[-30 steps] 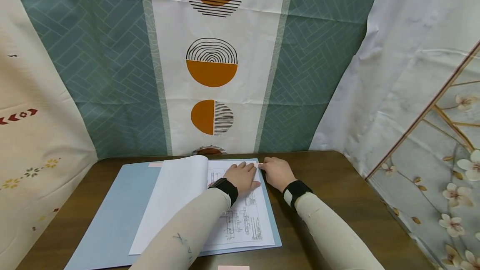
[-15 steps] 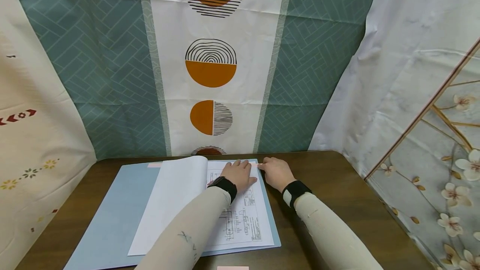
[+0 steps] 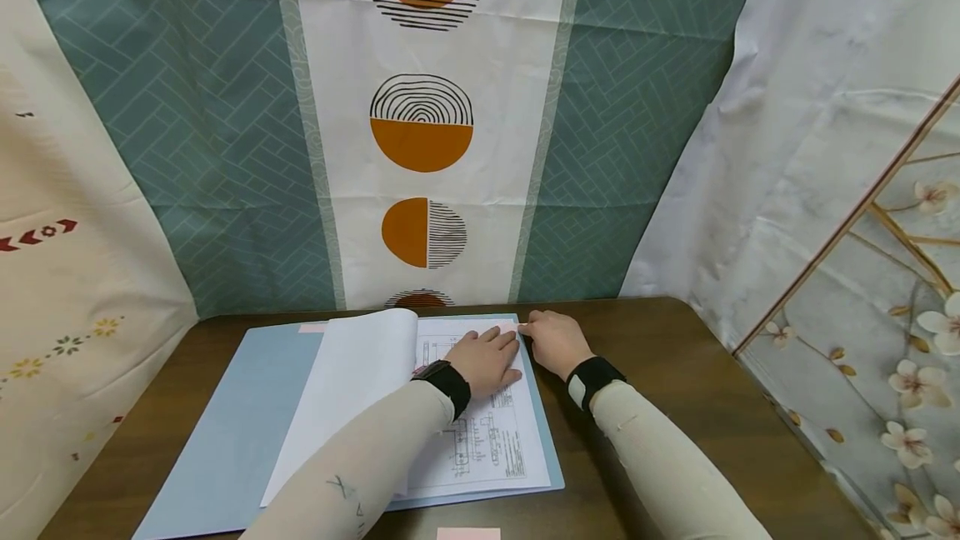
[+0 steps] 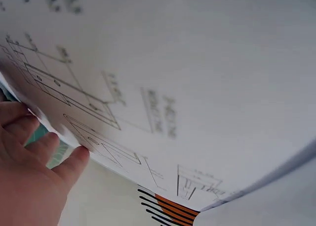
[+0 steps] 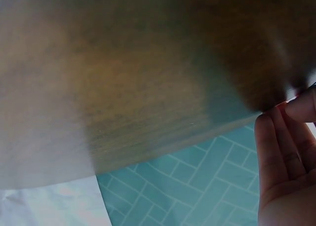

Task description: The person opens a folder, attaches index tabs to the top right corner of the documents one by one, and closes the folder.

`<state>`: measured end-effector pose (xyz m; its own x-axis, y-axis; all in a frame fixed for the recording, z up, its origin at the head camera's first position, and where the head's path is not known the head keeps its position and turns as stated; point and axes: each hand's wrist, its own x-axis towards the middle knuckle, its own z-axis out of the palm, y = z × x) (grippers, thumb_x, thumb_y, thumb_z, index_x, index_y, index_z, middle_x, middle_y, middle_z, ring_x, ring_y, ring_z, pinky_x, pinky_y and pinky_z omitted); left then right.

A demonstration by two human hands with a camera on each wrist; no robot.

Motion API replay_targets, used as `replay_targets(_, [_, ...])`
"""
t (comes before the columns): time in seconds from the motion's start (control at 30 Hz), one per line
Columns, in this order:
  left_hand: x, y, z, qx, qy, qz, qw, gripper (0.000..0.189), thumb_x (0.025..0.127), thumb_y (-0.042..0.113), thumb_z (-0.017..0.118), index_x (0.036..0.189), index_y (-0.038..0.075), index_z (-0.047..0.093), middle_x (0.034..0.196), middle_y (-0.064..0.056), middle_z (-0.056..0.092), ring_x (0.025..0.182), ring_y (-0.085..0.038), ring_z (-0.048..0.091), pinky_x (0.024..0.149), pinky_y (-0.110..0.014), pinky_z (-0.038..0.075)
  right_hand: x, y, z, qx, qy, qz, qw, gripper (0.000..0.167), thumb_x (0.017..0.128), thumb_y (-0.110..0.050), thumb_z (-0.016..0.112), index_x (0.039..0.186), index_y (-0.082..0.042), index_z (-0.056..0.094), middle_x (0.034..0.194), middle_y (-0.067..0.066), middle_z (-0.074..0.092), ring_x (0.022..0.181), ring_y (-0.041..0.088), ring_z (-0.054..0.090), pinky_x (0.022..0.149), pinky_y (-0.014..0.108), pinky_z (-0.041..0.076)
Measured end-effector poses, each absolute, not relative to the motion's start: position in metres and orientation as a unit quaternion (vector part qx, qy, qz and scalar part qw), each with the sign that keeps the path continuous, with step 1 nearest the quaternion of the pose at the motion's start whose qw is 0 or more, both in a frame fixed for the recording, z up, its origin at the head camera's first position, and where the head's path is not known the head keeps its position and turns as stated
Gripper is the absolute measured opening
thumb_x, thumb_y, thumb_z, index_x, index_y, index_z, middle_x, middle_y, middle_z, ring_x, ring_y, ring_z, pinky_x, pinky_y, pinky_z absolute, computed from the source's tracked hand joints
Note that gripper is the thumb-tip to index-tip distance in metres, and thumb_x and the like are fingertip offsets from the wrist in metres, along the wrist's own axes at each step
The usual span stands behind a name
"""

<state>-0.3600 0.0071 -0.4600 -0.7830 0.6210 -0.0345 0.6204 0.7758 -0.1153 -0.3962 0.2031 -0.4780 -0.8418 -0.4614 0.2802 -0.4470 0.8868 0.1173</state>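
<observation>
A light-blue folder lies spread on the table, holding a stack of white sheets. The left-hand sheets are turned over and curl at the fold. On the right a printed page with technical drawings lies face up. My left hand rests flat on it, fingers spread toward its top right corner; these fingers show at the page's edge in the left wrist view. At that corner my right hand pinches the end of a pale pink sticky note, mostly hidden by the fingers. Thumb and fingertips meet in the right wrist view.
Another pale pink sticky note sits at the top of the folder's left side. A pink paper piece lies at the near edge of view. The brown wooden table meets a patterned curtain behind.
My left hand shifts slightly left, then back right, with its fingertips now closer to the page's top right corner. The right hand stays at the corner. Folder and sheets keep their places.
</observation>
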Motion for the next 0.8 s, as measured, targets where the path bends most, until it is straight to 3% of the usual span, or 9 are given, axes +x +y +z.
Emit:
replay_targets(0.27, [-0.366, 0.009, -0.463, -0.313, -0.949, 0.046, -0.004, 0.07, 0.115, 0.055, 0.049, 0.17, 0.013, 0.043, 0.175, -0.002, 0.042, 0.161, -0.028, 0.039, 0.127, -0.054, 0.034, -0.396, 0.203, -0.481, 0.245, -0.956, -0.015, 0.158, 0.035, 0.096, -0.001, 0.079, 0.128, -0.014, 0.084, 0.1, 0.007, 0.072, 0.09, 0.026, 0.072, 0.084, 0.042, 0.062])
replay_targets(0.8, [-0.376, 0.014, -0.463, -0.229, -0.973, 0.006, 0.01, 0.069, 0.112, 0.055, 0.056, 0.164, 0.01, 0.053, 0.169, -0.007, 0.05, 0.158, -0.032, 0.044, 0.125, -0.056, 0.037, -0.398, 0.204, -0.479, 0.236, -0.96, -0.033, 0.145, 0.037, 0.099, -0.004, 0.078, 0.133, -0.017, 0.082, 0.109, 0.007, 0.075, 0.096, 0.026, 0.073, 0.09, 0.041, 0.062])
